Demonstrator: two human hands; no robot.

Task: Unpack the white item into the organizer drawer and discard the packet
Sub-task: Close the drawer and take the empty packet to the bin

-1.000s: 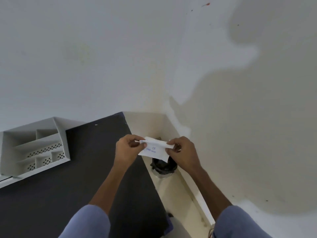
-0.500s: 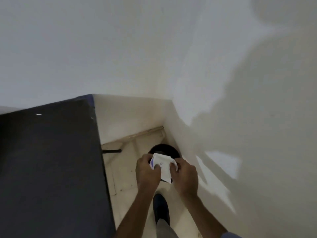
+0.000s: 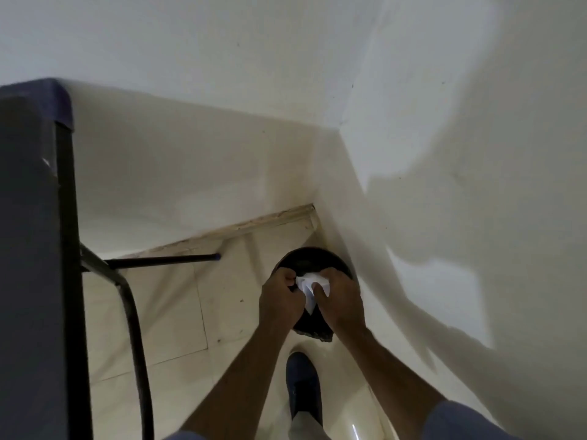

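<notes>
A crumpled white packet (image 3: 307, 284) is pinched between both my hands, right above a black bin (image 3: 313, 260) that stands on the floor in the room's corner. My left hand (image 3: 279, 301) grips the packet's left side. On its right side my right hand (image 3: 340, 301) holds it, fingers folded over the paper. Most of the packet is hidden by my fingers. The organizer drawer is out of view.
A dark table edge (image 3: 28, 249) with black metal legs (image 3: 133, 328) fills the left side. Pale walls meet in the corner behind the bin. My dark shoe (image 3: 301, 385) stands on the cream tiled floor just below the bin.
I have turned away from the table and leaned down over the bin. The packet went from flat and stretched out to crumpled between my hands. The organizer has left the view.
</notes>
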